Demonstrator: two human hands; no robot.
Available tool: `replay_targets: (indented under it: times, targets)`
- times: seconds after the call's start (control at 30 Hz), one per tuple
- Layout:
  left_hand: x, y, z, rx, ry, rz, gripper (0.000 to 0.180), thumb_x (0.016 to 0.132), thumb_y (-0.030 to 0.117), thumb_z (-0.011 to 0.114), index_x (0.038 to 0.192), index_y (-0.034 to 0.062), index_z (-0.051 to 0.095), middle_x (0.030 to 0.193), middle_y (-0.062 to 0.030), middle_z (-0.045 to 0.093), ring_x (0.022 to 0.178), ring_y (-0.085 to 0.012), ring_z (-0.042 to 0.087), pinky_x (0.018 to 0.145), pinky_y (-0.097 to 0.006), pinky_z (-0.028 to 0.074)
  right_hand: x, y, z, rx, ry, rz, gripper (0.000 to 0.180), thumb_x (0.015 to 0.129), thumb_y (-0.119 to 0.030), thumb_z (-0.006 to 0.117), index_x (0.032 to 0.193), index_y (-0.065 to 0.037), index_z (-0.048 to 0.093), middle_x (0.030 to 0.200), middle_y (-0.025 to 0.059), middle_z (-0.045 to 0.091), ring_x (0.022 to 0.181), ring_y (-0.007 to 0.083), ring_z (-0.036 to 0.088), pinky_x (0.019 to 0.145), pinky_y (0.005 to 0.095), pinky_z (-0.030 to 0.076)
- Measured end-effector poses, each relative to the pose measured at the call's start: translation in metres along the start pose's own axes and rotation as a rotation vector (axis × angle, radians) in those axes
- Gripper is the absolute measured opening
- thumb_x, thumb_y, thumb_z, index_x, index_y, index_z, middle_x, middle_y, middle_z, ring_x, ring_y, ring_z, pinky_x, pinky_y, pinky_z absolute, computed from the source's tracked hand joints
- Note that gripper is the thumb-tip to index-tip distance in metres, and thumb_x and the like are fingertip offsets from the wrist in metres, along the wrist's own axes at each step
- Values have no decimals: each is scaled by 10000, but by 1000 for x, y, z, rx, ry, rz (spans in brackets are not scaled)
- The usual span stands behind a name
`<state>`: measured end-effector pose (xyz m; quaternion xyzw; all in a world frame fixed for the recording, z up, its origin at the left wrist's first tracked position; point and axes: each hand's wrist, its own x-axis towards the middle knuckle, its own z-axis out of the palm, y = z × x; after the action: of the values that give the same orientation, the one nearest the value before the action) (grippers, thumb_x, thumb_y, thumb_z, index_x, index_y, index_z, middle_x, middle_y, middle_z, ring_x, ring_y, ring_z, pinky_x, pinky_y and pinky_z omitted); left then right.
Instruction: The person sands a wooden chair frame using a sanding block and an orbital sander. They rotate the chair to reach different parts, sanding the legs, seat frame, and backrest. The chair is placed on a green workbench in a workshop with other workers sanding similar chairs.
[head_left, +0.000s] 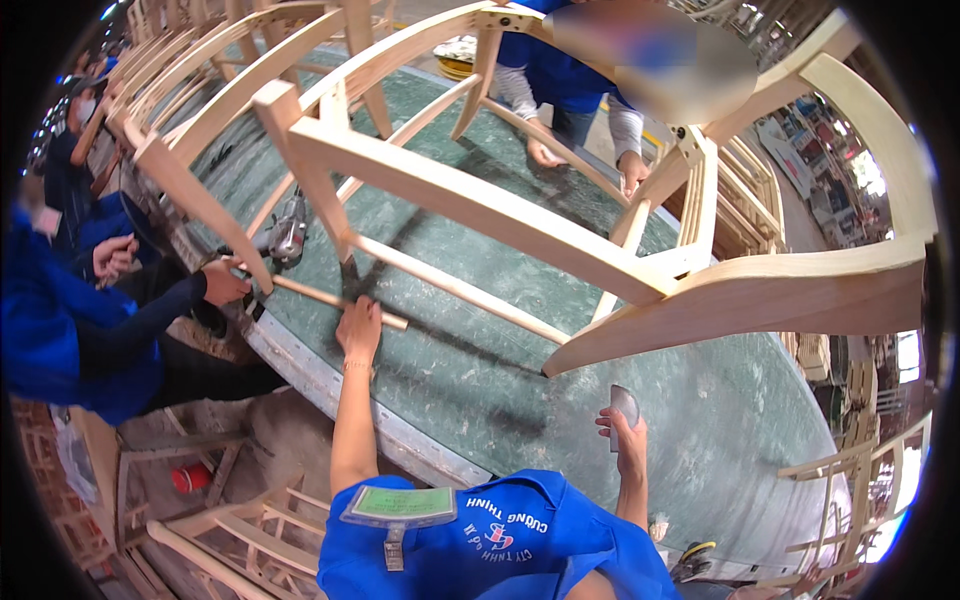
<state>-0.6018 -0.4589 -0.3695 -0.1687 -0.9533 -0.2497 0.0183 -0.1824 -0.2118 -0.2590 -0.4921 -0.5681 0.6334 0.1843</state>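
Observation:
A pale, unfinished wooden chair frame (pixel 470 205) rests on a green-topped table (pixel 450 400) in front of me. Beside its near leg, my left hand (pixel 358 328) is closed around a thin wooden rod (pixel 310 291), whose end pokes out to the right of my fingers. My right hand (pixel 628 440), raised over the table near the chair's curved back leg, grips a piece of grey sandpaper (pixel 625 404) between thumb and fingers.
Across the table a co-worker in blue (pixel 560 70) has both hands at the chair frame. At left, another person's hand (pixel 226 282) is near the rod's far end, by a metal power tool (pixel 289 235). More chair frames (pixel 215 75) crowd the far left. A red container (pixel 190 477) sits below.

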Motion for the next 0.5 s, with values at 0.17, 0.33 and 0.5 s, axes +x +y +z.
replay_targets:
  times: [0.17,0.33,0.5]
  targets:
    - [-21,-12,-13,33,25,-117,185,888,281,532,881,110,605,845,-126,655,811,-331,643,704,-472,494,9,-10,12,-105,-35,39,454,841,-288,658,1151,24,546,914,109,652,802,206,656,624,293,509]
    - [-38,17,-6,-155,95,-83,236,897,309,552,1073,156,586,890,-113,681,829,-335,658,712,-450,499,13,13,23,14,-112,-18,449,857,-312,678,1154,-7,535,897,111,649,759,209,658,611,314,528]
    - [-107,50,-15,-303,-4,-104,227,905,286,537,1104,187,578,758,-140,657,742,-359,641,645,-473,489,11,42,46,19,-285,39,397,868,-260,678,1145,-17,532,908,120,648,743,227,660,588,330,531]
